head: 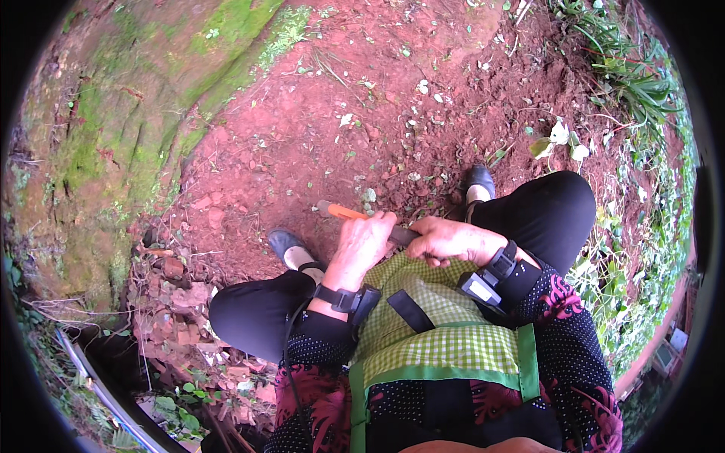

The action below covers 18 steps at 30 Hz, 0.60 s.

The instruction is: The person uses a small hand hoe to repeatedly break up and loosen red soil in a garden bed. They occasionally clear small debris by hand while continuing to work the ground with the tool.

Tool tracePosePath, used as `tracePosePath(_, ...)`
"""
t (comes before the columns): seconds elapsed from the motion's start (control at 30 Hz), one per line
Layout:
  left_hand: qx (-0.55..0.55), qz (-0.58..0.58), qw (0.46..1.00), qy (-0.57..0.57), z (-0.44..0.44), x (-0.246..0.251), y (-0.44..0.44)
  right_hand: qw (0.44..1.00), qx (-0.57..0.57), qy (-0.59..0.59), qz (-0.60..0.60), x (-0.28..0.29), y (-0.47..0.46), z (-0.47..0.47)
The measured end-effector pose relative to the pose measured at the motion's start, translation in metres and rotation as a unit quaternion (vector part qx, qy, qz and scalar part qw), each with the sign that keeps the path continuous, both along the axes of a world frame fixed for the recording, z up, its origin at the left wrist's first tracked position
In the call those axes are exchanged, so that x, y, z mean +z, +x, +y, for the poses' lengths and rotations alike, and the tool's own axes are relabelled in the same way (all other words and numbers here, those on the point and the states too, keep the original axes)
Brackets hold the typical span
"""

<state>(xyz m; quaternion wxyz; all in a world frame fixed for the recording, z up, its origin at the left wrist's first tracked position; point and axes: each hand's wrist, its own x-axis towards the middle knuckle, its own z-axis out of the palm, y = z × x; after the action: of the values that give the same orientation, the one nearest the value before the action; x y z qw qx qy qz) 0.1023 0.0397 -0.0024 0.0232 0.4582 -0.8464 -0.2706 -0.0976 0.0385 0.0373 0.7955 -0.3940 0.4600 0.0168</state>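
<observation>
A hand tool [403, 235] with an orange section and a greyish tip lies across my lap at a slight tilt. My left hand [362, 242] is closed around it just beside the orange part. My right hand [451, 242] grips the dark part farther right. Between the two hands a short dark length shows; the rest is hidden by my fingers, so I cannot tell the tool's exact kind. Both hands are above the green checked apron [447, 348], between my bent knees. Each wrist bears a strapped device, a black one [348, 300] on the left.
Red soil [317, 147] with scattered leaves spreads before my feet. A mossy rock face [124, 130] rises at left. Broken brick and stone pieces [187, 317] lie beside my left knee. Leafy vines [640, 243] and strap-leaved plants [634, 73] border the right side.
</observation>
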Motion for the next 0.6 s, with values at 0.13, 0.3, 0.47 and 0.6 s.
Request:
tracePosePath(0.13, 0.077, 0.003, 0.995, -0.058, -0.008, 0.006, 0.0, 0.995, -0.043, -0.069, -0.053, -0.009, 0.006, -0.013)
tracePosePath(0.3, 0.164, 0.118, 0.969, -0.142, -0.023, -0.015, 0.004, 0.984, -0.153, -0.074, -0.056, -0.032, 0.033, -0.027)
tracePosePath(0.47, 0.128, -0.003, 0.992, 0.006, -0.014, -0.02, 0.0, 0.987, -0.057, -0.132, 0.072, -0.027, 0.044, -0.015)
tracePosePath(0.6, 0.083, -0.003, 0.997, -0.004, -0.004, -0.006, 0.005, 0.997, -0.08, 0.005, -0.015, -0.012, 0.021, -0.009)
